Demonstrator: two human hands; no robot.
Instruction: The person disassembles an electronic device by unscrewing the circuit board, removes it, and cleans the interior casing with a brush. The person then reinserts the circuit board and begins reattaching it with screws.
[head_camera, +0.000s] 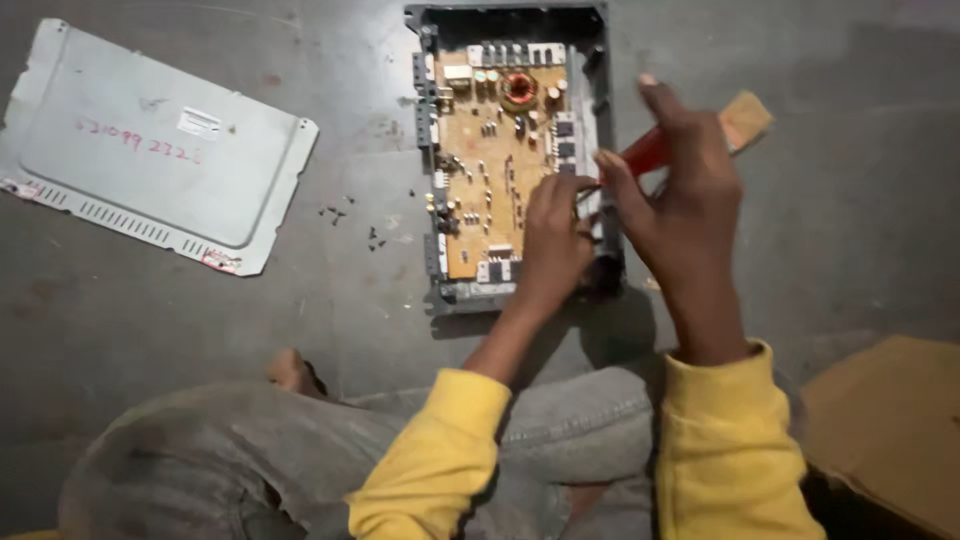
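While the flat grey metal cover plate lies well apart on the floor at far left, my left hand presses, fingers curled, on the tan circuit board in its open grey casing. Just right, my right hand grips a red-handled screwdriver, angled down-left toward the board's right edge.

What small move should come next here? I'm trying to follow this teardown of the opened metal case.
Probably turn the red-handled screwdriver in the right hand: its tip seems to meet the circuit board's right edge, the left hand braces there, and loose screws already lie on the floor.
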